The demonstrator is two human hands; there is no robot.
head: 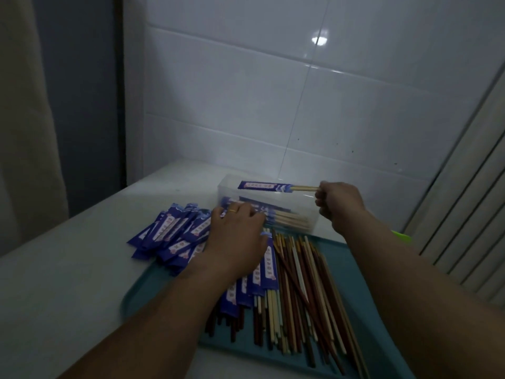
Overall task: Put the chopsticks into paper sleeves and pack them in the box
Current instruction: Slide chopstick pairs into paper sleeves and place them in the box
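- Right hand (338,206) pinched a sleeved pair (267,186) over the box (308,206), 12 o'clock
- Left hand (235,228) lay over sleeves (169,231), 9 o'clock; grip indeterminate
- Many bare chopsticks (300,283) remained unsleeved

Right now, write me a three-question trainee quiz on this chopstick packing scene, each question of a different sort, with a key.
1. True or false: the right hand pinches the bare ends of a sleeved pair above the clear box.
2. Where do the unsleeved chopsticks lie? A: on the teal tray. B: on the bare table. C: inside the box.
3. Fill in: the pile of blue sleeves lies mostly on the table, to the tray's ___ side.

Key: 1 true; 2 A; 3 left.
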